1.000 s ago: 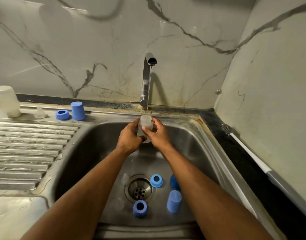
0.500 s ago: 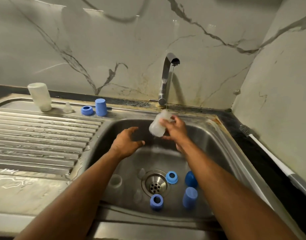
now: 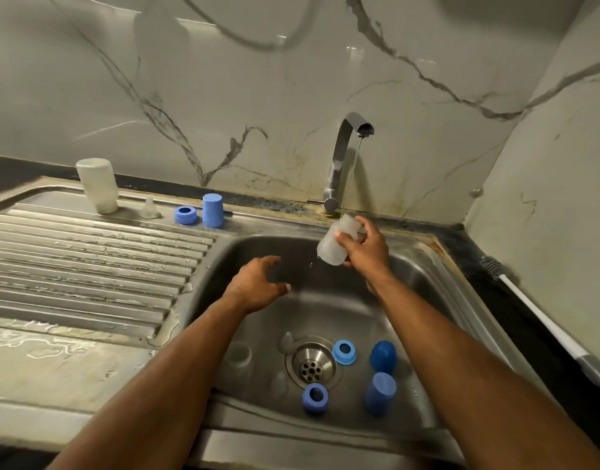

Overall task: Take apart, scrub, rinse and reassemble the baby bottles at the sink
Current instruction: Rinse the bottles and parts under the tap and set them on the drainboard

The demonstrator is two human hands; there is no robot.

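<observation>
1. Head view: right hand (image 3: 364, 254) gripping a translucent baby bottle (image 3: 335, 244), thumb across its side, tilted with one end up under the thin stream from the faucet (image 3: 342, 164), above the back of the sink (image 3: 424, 279).
2. Left hand (image 3: 257, 283) held over the basin, fingers spread and loosely bent, holding nothing, apart from the bottle.
3. On the basin floor around the drain (image 3: 312, 364): a light blue ring (image 3: 343, 351) just right of it, a dark blue cap (image 3: 382, 357) farther right, a blue cap (image 3: 380, 393) nearer the front, a blue ring (image 3: 314, 398) at the front, a clear bottle (image 3: 237, 357) to the left.
4. On the draining board (image 3: 88, 266) at the back: an upturned cloudy bottle (image 3: 97, 184), a clear nipple (image 3: 150, 208), a blue collar (image 3: 185, 214), a blue cover (image 3: 212, 205), in a row.
5. Along the table at right: a white-handled bottle brush (image 3: 535, 310), lying by the wall.
</observation>
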